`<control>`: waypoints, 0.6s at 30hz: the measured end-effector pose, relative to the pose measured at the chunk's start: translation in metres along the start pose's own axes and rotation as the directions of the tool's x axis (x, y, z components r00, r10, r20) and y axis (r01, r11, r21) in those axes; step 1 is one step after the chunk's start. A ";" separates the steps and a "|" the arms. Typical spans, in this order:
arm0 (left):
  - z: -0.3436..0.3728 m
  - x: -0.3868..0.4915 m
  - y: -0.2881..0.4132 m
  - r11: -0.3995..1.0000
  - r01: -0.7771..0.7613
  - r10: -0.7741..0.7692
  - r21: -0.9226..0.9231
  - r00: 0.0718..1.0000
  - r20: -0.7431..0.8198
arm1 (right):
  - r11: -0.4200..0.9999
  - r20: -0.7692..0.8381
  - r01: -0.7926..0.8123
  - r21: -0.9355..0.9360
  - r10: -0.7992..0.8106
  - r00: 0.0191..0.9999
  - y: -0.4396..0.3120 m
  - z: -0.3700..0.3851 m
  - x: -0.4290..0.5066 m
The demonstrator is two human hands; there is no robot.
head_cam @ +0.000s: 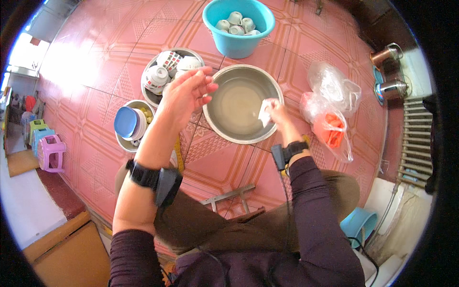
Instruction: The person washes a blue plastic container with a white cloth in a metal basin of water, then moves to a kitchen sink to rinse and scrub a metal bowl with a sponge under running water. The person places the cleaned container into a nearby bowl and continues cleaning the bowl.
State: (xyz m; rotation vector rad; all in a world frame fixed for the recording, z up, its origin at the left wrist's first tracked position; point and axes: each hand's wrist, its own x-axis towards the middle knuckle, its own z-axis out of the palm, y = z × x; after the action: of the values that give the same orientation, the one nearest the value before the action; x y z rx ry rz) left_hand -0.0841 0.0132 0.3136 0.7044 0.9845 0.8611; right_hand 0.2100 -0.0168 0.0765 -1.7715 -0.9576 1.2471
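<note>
A round metal basin (pixel 244 104) of cloudy water stands on the tiled floor before me. My right hand (pixel 278 111) grips a white cloth (pixel 265 113) at the basin's right inner side. Raised over the basin's left side, my left hand (pixel 190 88) has its fingers apart and holds nothing. Just behind it, a metal bowl (pixel 146 88) holds white patterned bowls (pixel 156 77), partly hidden by the hand. Nearer on the left, another metal bowl (pixel 125 146) carries a blue dish (pixel 125 122), stacked white dishes and small yellowish pieces.
A turquoise tub (pixel 236 45) with several cups stands beyond the basin. Plastic bags (pixel 333 86), one with orange contents, lie at right. Plastic stools (pixel 52 152) stand far left, a radiator (pixel 416 143) far right. A metal frame (pixel 229 195) shows between my legs.
</note>
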 end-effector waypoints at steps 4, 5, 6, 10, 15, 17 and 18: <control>-0.014 -0.004 -0.004 0.998 0.048 -0.043 0.032 0.991 -0.126 | 0.966 0.035 -0.245 0.087 0.243 0.969 0.085 0.027 0.019; -0.018 -0.005 -0.004 0.997 0.068 -0.061 0.031 0.984 -0.166 | 0.976 -0.001 -0.217 0.009 0.217 0.976 0.099 0.035 0.024; -0.022 -0.005 -0.006 0.995 0.094 -0.085 0.033 0.974 -0.210 | 0.951 0.039 -0.291 0.107 0.288 0.957 0.109 0.039 0.029; -0.029 -0.003 -0.013 0.986 0.157 -0.135 0.063 0.955 -0.265 | 0.878 -0.014 -0.046 -0.476 0.044 0.999 0.120 0.063 0.045; -0.025 -0.002 -0.020 0.980 0.199 -0.186 0.027 0.950 -0.250 | 0.686 -0.165 -0.230 -0.690 0.160 0.973 0.123 0.095 0.035; -0.025 -0.003 -0.020 0.982 0.191 -0.183 0.012 0.953 -0.241 | 0.581 0.271 0.184 -0.793 0.067 0.960 0.125 0.097 0.030; -0.025 -0.004 -0.020 0.980 0.199 -0.187 0.021 0.948 -0.257 | 0.637 0.133 0.096 -0.765 0.010 0.991 0.126 0.095 0.029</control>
State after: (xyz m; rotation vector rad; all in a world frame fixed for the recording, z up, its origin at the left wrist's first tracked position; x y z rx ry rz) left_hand -0.1023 0.0034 0.2889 0.5338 1.2854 0.7688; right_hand 0.1454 -0.0310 -0.0698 -2.2954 -1.8001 0.9696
